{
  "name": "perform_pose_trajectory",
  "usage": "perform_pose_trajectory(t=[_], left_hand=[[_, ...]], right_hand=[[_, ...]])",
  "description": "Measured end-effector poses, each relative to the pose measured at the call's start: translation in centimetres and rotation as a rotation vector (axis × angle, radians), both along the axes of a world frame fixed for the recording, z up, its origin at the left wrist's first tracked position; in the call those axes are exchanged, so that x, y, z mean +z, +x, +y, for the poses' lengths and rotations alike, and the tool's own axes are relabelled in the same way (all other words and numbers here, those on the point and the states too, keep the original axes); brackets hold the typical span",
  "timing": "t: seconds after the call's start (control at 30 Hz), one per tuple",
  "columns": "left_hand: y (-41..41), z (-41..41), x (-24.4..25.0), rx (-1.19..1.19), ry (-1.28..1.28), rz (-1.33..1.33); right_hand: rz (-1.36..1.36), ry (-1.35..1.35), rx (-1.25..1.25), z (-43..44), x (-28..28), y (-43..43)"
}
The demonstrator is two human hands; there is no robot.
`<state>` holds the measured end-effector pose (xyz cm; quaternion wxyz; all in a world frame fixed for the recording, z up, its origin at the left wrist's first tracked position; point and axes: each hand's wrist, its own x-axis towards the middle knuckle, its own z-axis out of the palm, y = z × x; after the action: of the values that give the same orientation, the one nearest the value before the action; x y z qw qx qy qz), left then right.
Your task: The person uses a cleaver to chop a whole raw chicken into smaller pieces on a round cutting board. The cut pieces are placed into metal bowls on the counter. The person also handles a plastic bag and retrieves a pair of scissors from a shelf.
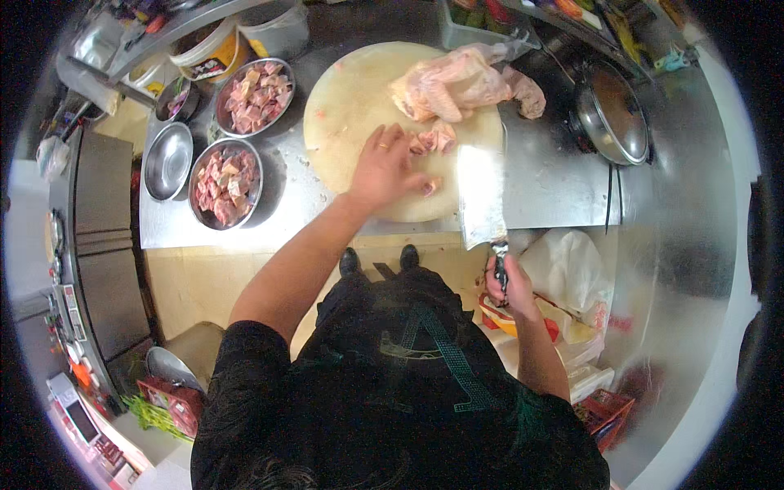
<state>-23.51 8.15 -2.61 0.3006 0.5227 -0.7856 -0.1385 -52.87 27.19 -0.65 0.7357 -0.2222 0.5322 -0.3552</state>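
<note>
My right hand (511,285) grips the black handle of a cleaver (482,196), whose broad, bright blade reaches over the right front edge of a round cutting board (343,135). Spread over the board, my left hand (387,168) has its thumb beside a small piece of raw meat (432,185). Several cut chunks of raw poultry (438,138) lie just right of its fingers. Behind them rests a plucked raw bird (462,82), partly on the board and partly over its right edge. The underside of my left hand is hidden.
At left stand two steel bowls of chopped meat (254,98) (225,184), a bare steel bowl (169,161) and a small bowl (176,101). A steel basin (612,113) is at right. Behind the board sits a clear plastic tub (487,27). White bags (566,269) lie below the counter.
</note>
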Motion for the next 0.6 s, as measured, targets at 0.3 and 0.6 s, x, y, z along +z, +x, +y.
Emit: perform_pose_trajectory(t=[0.3, 0.6], left_hand=[[-5.5, -1.6, 1.1, -0.075, -0.075, -0.373], [0.4, 1.6, 2.7, -0.113, -0.113, -0.413]], right_hand=[[0.095, 0.081, 0.017, -7.7, -0.2, 2.2], [-0.031, 0.143, 0.249, -7.3, 0.5, -1.2]])
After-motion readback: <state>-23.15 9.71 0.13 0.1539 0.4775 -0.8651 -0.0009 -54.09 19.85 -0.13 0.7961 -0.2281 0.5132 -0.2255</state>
